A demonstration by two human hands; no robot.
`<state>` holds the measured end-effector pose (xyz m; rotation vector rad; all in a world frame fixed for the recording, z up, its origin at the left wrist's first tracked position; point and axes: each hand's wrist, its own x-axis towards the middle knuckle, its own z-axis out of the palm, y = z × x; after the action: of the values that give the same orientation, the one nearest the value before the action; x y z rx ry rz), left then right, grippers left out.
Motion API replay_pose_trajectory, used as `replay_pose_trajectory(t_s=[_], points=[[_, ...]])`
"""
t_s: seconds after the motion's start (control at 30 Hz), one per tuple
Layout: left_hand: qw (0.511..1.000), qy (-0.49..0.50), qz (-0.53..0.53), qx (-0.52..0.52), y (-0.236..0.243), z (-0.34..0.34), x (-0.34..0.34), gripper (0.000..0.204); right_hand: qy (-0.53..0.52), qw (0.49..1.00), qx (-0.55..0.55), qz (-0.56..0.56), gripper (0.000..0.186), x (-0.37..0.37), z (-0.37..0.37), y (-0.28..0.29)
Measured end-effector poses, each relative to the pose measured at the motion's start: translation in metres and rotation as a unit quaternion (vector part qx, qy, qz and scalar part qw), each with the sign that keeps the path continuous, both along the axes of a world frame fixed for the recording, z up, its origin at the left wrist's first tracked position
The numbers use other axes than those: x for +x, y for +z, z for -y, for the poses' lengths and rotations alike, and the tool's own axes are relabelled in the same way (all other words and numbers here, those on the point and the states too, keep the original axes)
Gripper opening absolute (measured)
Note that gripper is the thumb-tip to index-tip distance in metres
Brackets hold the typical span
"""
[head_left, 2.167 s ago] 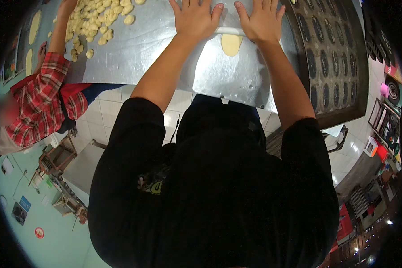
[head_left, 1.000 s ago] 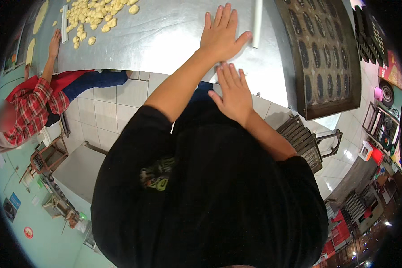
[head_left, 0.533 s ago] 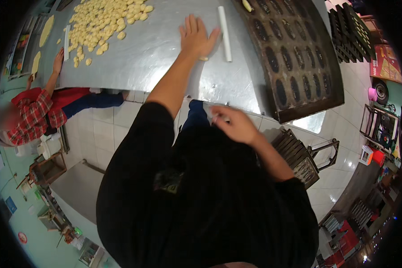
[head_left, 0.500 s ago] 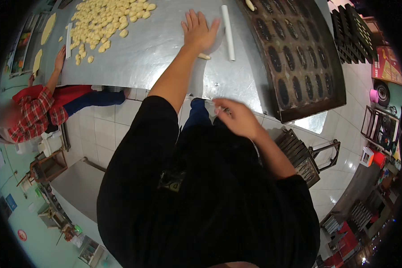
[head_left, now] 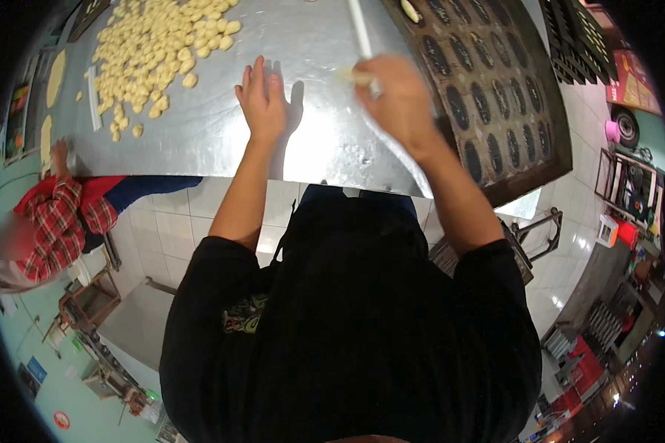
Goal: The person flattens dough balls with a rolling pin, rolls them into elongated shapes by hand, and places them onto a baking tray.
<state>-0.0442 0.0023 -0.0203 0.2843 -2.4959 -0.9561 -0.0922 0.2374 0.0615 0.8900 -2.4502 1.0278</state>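
Observation:
On the steel table (head_left: 199, 140), my left hand (head_left: 260, 103) is open, fingers slightly apart and extended, right of a large pile of pale yellow dough balls (head_left: 162, 55). My right hand (head_left: 395, 100) is blurred, its fingers curled beside the lower end of a white rolling pin (head_left: 358, 29); a pale yellowish bit shows at the fingertips, too smeared to make out. A dark tray (head_left: 510, 118) with rows of oval moulds lies just right of that hand, one pale piece (head_left: 410, 11) at its top.
A co-worker in a red plaid sleeve (head_left: 63, 203) works at the left beside flattened dough strips (head_left: 55, 77) and another white bar (head_left: 94, 100). Black racks (head_left: 573, 37) stand at upper right, a metal frame (head_left: 539, 240) on the tiled floor, a steel surface (head_left: 133, 317) at lower left.
My left hand has drawn back and leftward from beside the pin. My right hand has risen from the table's front edge to the pin's lower end, fingers curled.

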Motion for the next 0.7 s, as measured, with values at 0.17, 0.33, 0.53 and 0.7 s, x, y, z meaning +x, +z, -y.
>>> replay_pose_trajectory(t_s=[0.17, 0.33, 0.53, 0.7], points=[[0.979, -0.104, -0.165, 0.058, 0.042, -0.054, -0.073, 0.041, -0.169, 0.971, 0.018, -0.168, 0.018, -0.072, -0.098, 0.011], [0.913, -0.389, -0.064, -0.102, 0.074, -0.139, -0.155, 0.030, -0.122, 0.974, 0.093, 0.168, 0.032, -0.060, -0.134, -0.060], [0.813, -0.471, 0.255, -0.228, 0.039, -0.195, -0.218, 0.030, -0.191, 0.956, 0.072, 0.210, 0.033, -0.095, -0.117, -0.078], [0.802, -0.441, 0.285, -0.284, 0.053, -0.193, -0.217, 0.029, -0.189, 0.942, 0.066, 0.270, 0.033, -0.086, -0.113, -0.065]])
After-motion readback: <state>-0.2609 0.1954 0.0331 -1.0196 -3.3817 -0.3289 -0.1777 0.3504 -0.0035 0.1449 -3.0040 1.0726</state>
